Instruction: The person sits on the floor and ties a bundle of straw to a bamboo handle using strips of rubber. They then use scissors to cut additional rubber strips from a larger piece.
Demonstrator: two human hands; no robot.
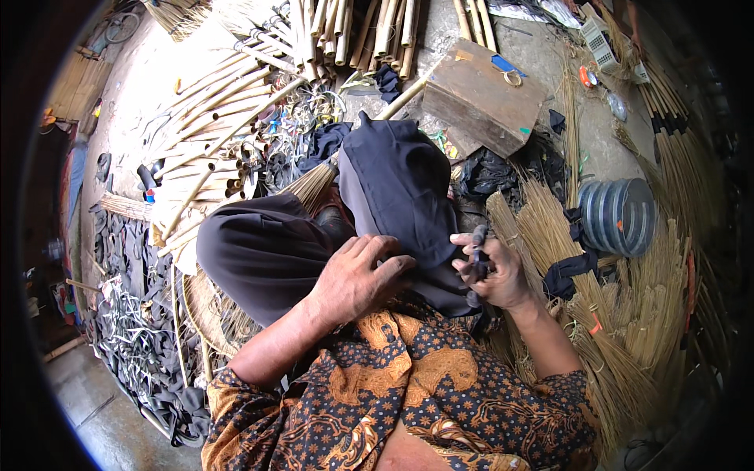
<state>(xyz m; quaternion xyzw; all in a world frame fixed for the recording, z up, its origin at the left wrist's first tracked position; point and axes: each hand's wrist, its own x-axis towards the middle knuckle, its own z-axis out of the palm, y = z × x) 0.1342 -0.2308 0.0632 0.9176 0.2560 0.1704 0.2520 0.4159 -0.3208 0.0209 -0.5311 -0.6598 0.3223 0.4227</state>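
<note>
I sit with my legs in dark trousers [259,251], the knees drawn up. My left hand [357,275] rests with curled fingers on the dark cloth over my lap, pressing something that the hand hides. My right hand [491,271] is closed around a dark strip of rubber [477,239] and what looks like a small dark tool. A broom head of straw [314,187] on a bamboo stick [404,98] lies between my knees, mostly hidden by the legs.
Bundles of broom straw [620,330] lie at my right, some tied with black strips. A wooden block [479,98] and a grey spool [620,216] lie beyond. Bamboo sticks [220,118] are stacked at the far left, black rubber scraps [141,330] at the near left.
</note>
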